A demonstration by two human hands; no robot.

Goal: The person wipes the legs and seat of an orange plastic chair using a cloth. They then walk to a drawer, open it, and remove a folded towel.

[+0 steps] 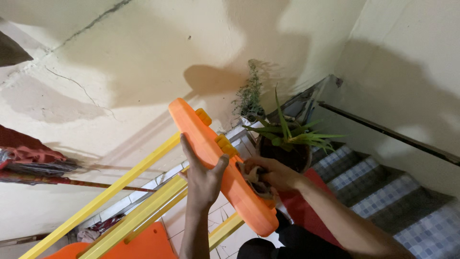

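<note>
The left hand (203, 180) grips the long orange plastic panel (218, 160), fingers wrapped around its edge; the right hand (270, 173) presses a bunched cloth (254, 178) against it, near a potted plant (287, 144).

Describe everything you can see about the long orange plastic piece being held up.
The orange plastic panel is long, flat and smooth, with rounded ends and small yellow-orange clips sticking out along its upper edge. It looks like moulded plastic and is tilted diagonally, its upper end toward the wall and its lower end near the person's lap. The left hand grips it from below at mid-length, thumb over the edge. The right hand presses a crumpled beige cloth against its lower face. Yellow bars run beneath it.
</note>
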